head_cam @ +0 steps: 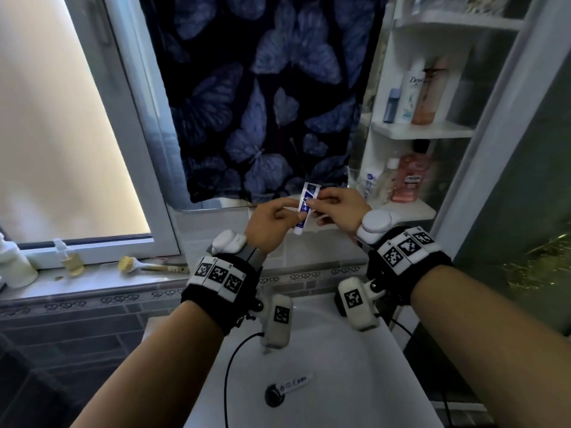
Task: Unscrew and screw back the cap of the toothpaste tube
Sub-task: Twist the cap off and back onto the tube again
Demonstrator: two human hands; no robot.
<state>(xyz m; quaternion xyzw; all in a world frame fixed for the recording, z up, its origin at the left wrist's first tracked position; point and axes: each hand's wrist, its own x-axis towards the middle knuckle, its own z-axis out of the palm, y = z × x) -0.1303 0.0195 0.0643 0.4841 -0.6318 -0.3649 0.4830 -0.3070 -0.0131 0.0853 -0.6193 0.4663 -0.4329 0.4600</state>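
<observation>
One small toothpaste tube [304, 208], white and blue, held upright above the back edge of the sink [355, 381], cap [298, 231] pointing down at 6 o'clock, crimped end up at 12. Print on the tube too small to read. Two hands on it: left hand [272, 225] pinching the lower part near the cap from 9 o'clock, right hand [341, 211] gripping the middle of the body from 3 o'clock. Cap seated on the tube; whether tight or loosened cannot be told.

Two wristbands [221, 278] with black-and-white square markers, one per wrist, each with a cable hanging toward the basin. Open air below the tube down to the basin. One second, smaller tube [296, 382] lying in the basin beside the drain [274, 395], lettering illegible.

At 12 o'clock, one dark butterfly-print cloth [262, 97] close behind the tube. At 2 o'clock, white shelves [423, 132]: three bottles on the upper level, one reading "Dove" [408, 97]; several more below. At 9 o'clock, a windowsill [92, 279] with one brush [133, 264] and one spray bottle [68, 256].
</observation>
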